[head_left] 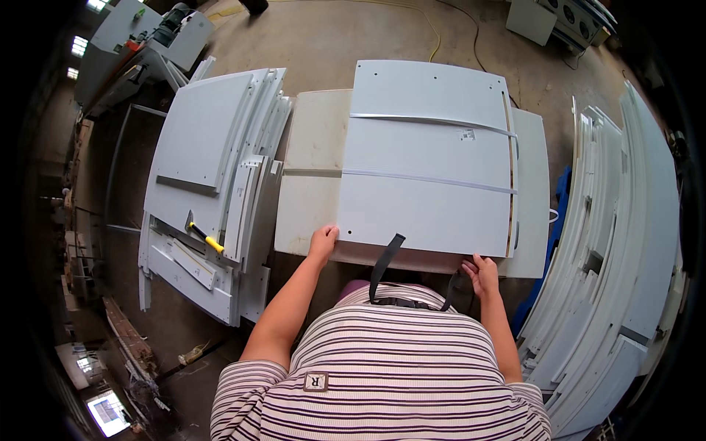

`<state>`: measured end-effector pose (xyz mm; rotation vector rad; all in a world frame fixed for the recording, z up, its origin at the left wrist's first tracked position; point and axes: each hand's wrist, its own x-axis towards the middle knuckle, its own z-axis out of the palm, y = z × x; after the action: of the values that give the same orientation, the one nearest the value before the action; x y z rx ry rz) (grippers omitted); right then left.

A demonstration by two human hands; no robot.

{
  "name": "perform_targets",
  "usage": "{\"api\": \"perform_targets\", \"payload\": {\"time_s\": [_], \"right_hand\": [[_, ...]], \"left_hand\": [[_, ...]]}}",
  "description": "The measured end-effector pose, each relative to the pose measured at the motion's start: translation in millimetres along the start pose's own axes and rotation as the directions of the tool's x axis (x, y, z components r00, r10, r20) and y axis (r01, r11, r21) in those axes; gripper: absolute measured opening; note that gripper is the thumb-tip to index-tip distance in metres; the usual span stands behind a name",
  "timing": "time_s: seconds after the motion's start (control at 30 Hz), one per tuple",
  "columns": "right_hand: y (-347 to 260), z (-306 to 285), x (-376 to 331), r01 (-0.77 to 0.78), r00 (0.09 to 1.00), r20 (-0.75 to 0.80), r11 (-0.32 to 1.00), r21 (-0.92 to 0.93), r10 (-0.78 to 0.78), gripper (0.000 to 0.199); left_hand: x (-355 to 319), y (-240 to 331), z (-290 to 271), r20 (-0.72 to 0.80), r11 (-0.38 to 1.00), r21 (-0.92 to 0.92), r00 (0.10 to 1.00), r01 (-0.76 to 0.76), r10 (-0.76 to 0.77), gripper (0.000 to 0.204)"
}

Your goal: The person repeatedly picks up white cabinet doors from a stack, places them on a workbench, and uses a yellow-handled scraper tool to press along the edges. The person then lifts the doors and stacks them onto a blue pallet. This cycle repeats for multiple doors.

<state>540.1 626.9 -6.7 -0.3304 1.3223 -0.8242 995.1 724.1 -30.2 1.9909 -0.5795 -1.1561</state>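
Observation:
A large white panel (426,151) lies flat on a pale work table (312,140) in front of me. It has small dark holes near its edges, two narrow strips across it, a small label and a brown slot down its right side. At its near left corner, my left hand (324,242) is closed on the edge. My right hand (482,275) holds the near edge close to the right corner, fingers bent and partly hidden. Between my hands, a dark strap (387,261) rises from my waist and its end overlaps the panel's near edge.
Stacked white panels (198,132) stand to the left, with a yellow-and-black-handled tool (206,237) on them. More long white boards (607,220) are piled at the right, beside something blue (551,235). Machines (158,48) stand at the far left, and cables (434,33) cross the floor beyond.

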Motion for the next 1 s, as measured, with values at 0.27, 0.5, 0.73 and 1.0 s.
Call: {"api": "perform_targets", "payload": {"time_s": [0.27, 0.5, 0.73, 1.0], "right_hand": [[-37, -59, 22, 0.268, 0.889, -0.293, 0.919, -0.289, -0.352, 0.03], [-51, -55, 33, 0.187, 0.788, -0.305, 0.679, -0.71, -0.536, 0.027], [-52, -63, 30, 0.188, 0.741, -0.285, 0.595, -0.781, -0.609, 0.028], [-55, -61, 28, 0.197, 0.811, -0.312, 0.733, -0.651, -0.495, 0.022]], "left_hand": [[19, -15, -6, -0.022, 0.982, 0.181, 0.998, -0.052, 0.057, 0.021], [57, -43, -3, -0.092, 0.934, 0.348, 0.989, -0.077, 0.116, 0.034], [32, 5, 5, -0.018, 0.972, 0.219, 0.997, 0.08, -0.078, 0.023], [33, 9, -1, -0.022, 0.977, 0.143, 0.987, 0.159, -0.157, 0.029]]}}
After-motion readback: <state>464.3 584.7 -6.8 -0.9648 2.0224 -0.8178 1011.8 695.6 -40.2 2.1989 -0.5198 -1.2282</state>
